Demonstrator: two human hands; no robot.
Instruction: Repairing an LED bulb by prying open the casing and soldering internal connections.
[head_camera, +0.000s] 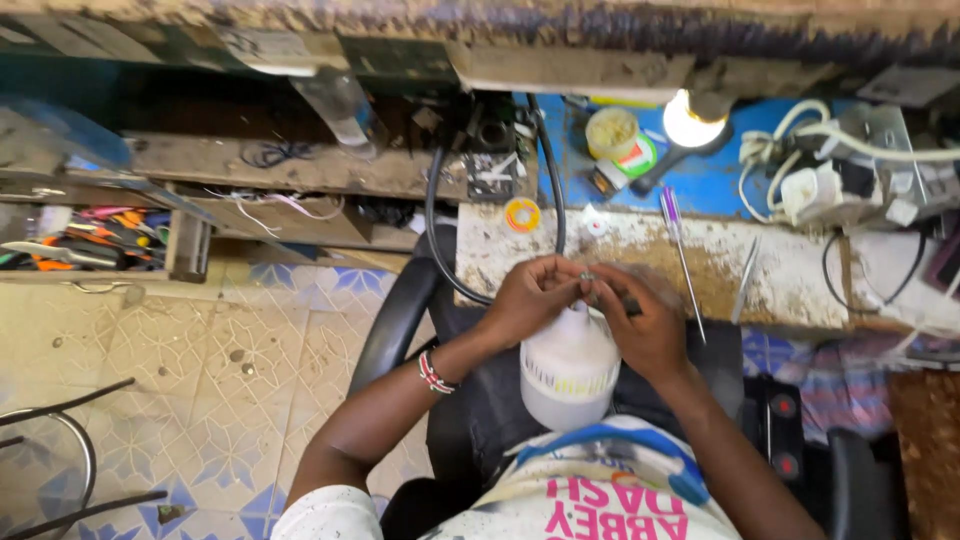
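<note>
While both hands pinch a small metal part (588, 277) above the white bulb (570, 368) resting in the lap, left hand (528, 297) and right hand (645, 318) fingers closed on it, any slip could drop it onto the tiled floor (200, 350).

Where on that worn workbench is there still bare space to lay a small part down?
The workbench has a bare strip between the yellow solder reel and the purple-handled screwdriver, and another between that screwdriver and the tweezers. The blue back area is crowded: lit lamp, tub, white plugs and cables. Both hands, left hand and right hand, hold a white bulb over the lap.
</note>
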